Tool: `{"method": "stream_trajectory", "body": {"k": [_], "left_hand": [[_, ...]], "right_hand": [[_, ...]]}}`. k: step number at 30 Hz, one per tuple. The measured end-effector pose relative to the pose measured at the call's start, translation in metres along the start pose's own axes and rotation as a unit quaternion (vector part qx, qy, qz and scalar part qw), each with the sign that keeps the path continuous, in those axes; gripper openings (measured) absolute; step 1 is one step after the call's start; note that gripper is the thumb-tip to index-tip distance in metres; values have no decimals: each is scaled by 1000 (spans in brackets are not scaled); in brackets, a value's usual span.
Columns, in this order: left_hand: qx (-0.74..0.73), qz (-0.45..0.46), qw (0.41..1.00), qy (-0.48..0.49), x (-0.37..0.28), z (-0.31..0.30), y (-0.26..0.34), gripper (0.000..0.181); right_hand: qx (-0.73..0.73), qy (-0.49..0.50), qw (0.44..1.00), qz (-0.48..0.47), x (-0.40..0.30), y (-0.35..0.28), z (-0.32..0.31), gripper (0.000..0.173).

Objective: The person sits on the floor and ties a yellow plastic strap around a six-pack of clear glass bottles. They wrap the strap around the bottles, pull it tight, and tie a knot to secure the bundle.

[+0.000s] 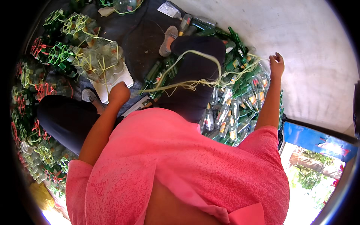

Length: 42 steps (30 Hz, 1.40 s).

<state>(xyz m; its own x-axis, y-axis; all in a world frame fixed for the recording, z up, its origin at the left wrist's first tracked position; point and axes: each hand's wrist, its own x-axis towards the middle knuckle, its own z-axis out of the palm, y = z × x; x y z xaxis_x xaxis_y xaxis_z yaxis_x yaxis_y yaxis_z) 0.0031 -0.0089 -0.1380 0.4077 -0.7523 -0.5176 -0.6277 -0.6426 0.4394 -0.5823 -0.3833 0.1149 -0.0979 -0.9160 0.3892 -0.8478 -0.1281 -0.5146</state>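
Note:
My left hand (119, 94) is closed in a fist around pale yellow plastic twine, just below a bundle of clear glass bottles (98, 60). Strands of the same twine lace the bottle necks together, and one runs down to the fist. The bundle stands upright on a white block (128, 74). Out to the right, my right hand (277, 66) is raised near the wall, its fingertips pinching the far end of the twine. Between both hands the tangled, looped twine (194, 83) hangs across my right thigh. What lies inside the left fist is hidden.
A heap of loose green and clear bottles (233, 112) lies to my right, against a pale wall (303, 64). Several bundles tied with green and red twine (59, 54) crowd the left side. Dark sheeting (140, 33) covers the floor ahead. A bright opening (312, 174) is at lower right.

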Motion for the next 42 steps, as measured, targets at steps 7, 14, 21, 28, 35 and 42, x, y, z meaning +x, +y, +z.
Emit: {"method": "stream_trajectory", "body": {"k": [7, 14, 21, 28, 35, 42], "left_hand": [[-17, 93, 995, -12, -11, 4, 14, 32], [-236, 88, 968, 12, -9, -5, 11, 29], [-628, -20, 771, -107, -33, -54, 22, 17], [-575, -22, 814, -74, -31, -41, 9, 22], [-352, 105, 930, 20, -15, -6, 9, 27], [-236, 73, 968, 48, -5, -2, 3, 30]], "right_hand": [[-98, 23, 988, -113, -25, -133, 17, 44], [41, -458, 821, -337, -226, -303, 129, 41], [-62, -570, 712, -405, -331, -321, 238, 50], [58, -645, 714, -266, -265, -327, 152, 36], [95, -471, 877, -14, -129, -253, -15, 14], [362, -391, 843, 78, -41, -152, -52, 24]]}}
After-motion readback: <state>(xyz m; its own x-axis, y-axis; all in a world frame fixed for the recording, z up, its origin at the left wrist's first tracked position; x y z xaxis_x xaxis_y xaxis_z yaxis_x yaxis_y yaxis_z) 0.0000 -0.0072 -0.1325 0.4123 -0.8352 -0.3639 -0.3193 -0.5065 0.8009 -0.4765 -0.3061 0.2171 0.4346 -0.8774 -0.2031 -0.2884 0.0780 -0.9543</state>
